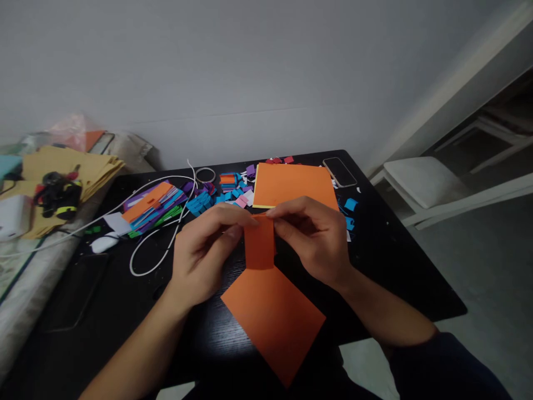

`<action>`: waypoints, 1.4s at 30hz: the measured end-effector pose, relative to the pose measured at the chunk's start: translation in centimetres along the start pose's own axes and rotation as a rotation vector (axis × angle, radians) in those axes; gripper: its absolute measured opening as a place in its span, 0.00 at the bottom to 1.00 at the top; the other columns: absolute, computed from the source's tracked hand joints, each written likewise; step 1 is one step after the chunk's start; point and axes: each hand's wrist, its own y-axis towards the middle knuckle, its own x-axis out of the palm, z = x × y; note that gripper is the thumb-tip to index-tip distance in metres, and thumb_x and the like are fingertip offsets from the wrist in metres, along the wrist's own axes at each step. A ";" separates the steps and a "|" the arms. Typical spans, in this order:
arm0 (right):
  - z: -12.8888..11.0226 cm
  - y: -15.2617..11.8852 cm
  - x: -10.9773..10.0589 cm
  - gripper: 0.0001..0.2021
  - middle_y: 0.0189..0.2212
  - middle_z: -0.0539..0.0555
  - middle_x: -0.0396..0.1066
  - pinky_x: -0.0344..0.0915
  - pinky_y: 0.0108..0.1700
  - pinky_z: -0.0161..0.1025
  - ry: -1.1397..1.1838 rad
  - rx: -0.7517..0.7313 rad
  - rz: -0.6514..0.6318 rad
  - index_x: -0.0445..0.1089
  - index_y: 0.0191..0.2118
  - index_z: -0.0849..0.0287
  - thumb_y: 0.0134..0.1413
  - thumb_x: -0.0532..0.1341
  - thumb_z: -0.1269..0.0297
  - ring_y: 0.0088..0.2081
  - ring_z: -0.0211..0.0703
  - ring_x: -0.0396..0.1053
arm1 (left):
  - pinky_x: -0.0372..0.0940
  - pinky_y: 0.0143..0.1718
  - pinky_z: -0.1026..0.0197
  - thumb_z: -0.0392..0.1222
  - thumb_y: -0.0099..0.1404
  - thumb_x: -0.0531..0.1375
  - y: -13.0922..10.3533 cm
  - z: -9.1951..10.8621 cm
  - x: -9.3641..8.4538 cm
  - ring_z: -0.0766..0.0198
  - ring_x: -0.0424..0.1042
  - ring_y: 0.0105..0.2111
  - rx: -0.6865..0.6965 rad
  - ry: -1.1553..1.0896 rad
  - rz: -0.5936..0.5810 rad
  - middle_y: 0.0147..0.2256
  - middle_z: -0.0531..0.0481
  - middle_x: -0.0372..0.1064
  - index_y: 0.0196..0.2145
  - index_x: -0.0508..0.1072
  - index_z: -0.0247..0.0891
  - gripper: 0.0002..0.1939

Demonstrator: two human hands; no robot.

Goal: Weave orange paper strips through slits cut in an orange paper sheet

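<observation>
Between my two hands is a narrow piece of orange paper (260, 247), its top edge pinched on both sides. My left hand (208, 244) grips its upper left corner between thumb and fingers. At the upper right corner, my right hand (317, 236) pinches it the same way. Just below, an orange paper sheet (275, 322) lies turned cornerwise near the table's front edge. Its upper corner is hidden behind the narrow piece; whether the two are joined I cannot tell. Behind my hands rests a stack of orange paper (295, 183) with a yellow sheet showing beneath.
Cut strips (154, 203) in several colours lie left on the black table (416, 283), with small paper scraps (239, 197) behind my left hand. A white cable (144, 272) loops there near a white mouse (105, 243). A phone (340, 172) lies far right; brown envelopes (83, 166) are at left.
</observation>
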 end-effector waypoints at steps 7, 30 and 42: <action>-0.1 -0.8 0.4 0.08 0.39 0.49 0.84 0.81 0.43 0.42 -0.075 -0.136 0.010 0.80 0.42 0.50 0.64 0.66 0.72 0.43 0.44 0.82 | 0.70 0.28 0.64 0.42 0.68 0.68 -0.2 0.5 1.0 0.66 0.75 0.28 -0.160 0.038 0.081 0.32 0.52 0.77 0.40 0.79 0.43 0.04; -0.6 -0.1 0.2 0.03 0.36 0.50 0.82 0.80 0.40 0.36 0.077 0.093 -0.068 0.81 0.40 0.54 0.60 0.70 0.67 0.37 0.40 0.80 | 0.68 0.28 0.66 0.34 0.64 0.71 -0.2 0.6 1.3 0.69 0.72 0.27 -0.084 0.099 0.128 0.30 0.55 0.76 0.35 0.79 0.41 0.05; -0.7 -0.2 0.2 0.03 0.36 0.50 0.82 0.79 0.40 0.36 -0.021 -0.023 -0.046 0.80 0.40 0.54 0.63 0.68 0.69 0.38 0.39 0.80 | 0.72 0.30 0.66 0.36 0.67 0.68 0.0 1.2 1.3 0.68 0.76 0.29 -0.100 0.015 0.089 0.32 0.54 0.79 0.38 0.80 0.42 0.03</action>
